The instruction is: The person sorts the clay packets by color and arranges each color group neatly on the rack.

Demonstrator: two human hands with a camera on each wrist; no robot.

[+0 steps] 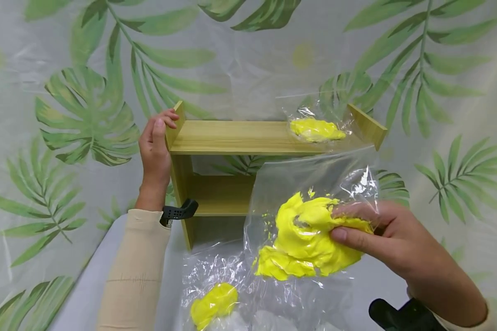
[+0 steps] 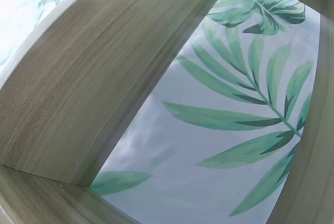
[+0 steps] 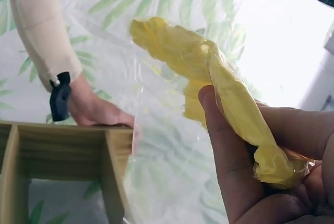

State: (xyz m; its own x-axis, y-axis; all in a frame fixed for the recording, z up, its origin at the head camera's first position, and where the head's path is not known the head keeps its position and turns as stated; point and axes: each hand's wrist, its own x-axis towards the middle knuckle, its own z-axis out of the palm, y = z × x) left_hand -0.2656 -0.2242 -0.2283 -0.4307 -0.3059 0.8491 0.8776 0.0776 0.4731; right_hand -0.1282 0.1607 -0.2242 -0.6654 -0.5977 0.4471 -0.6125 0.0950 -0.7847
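Note:
My right hand (image 1: pixel 401 243) pinches a clear plastic bag of yellow clay-like material (image 1: pixel 306 239) between thumb and fingers, in front of the right part of a small wooden shelf (image 1: pixel 232 138). Seen from the right wrist, the bagged yellow lump (image 3: pixel 240 109) is folded edge-on between the fingers, with the clear film spreading to the left. My left hand (image 1: pixel 155 145) holds the shelf's left side panel near its top, fingertips bent over the edge. In the left wrist view only the shelf's boards (image 2: pixel 104 72) and the leaf-print cloth show; the hand is out of sight there.
Another bag with a yellow lump (image 1: pixel 316 129) lies on the top board at the right. Below, nearer me, is a further clear bag with a yellow piece (image 1: pixel 214 303) and white contents beside it. Leaf-print cloth (image 1: pixel 252 59) covers the background.

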